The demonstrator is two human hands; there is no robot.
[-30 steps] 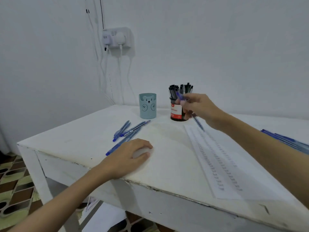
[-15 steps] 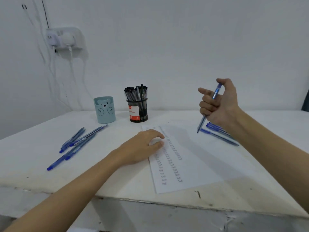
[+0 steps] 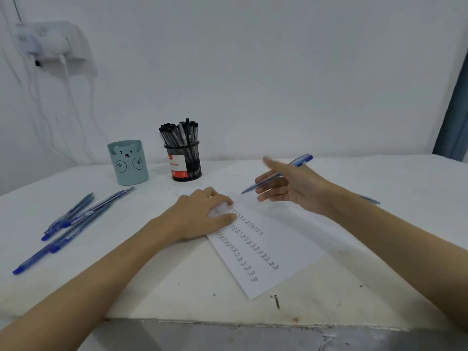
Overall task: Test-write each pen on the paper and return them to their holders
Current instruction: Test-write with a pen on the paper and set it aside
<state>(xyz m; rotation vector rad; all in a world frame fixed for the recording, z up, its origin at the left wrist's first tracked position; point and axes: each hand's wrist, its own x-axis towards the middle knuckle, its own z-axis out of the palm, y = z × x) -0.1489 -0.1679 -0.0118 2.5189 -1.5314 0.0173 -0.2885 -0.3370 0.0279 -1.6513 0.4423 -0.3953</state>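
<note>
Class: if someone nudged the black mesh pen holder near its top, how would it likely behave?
The mesh holder is packed with tall black pens rising above its rim, so it is probably top-heavy and might tip. Its round base would likely slide on the smooth white table.

We see a blue pen held tilted, tip at seven o'clock above the paper; loose blue pens lie at nine o'clock; bear holder and mesh holder stand at eleven.

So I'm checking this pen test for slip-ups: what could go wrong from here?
The right hand has the blue pen only loosely between spread fingers; it could slip before writing. The left hand pins only the paper at its top corner, so the sheet might pivot. The loose blue pens could roll off the table.
</note>
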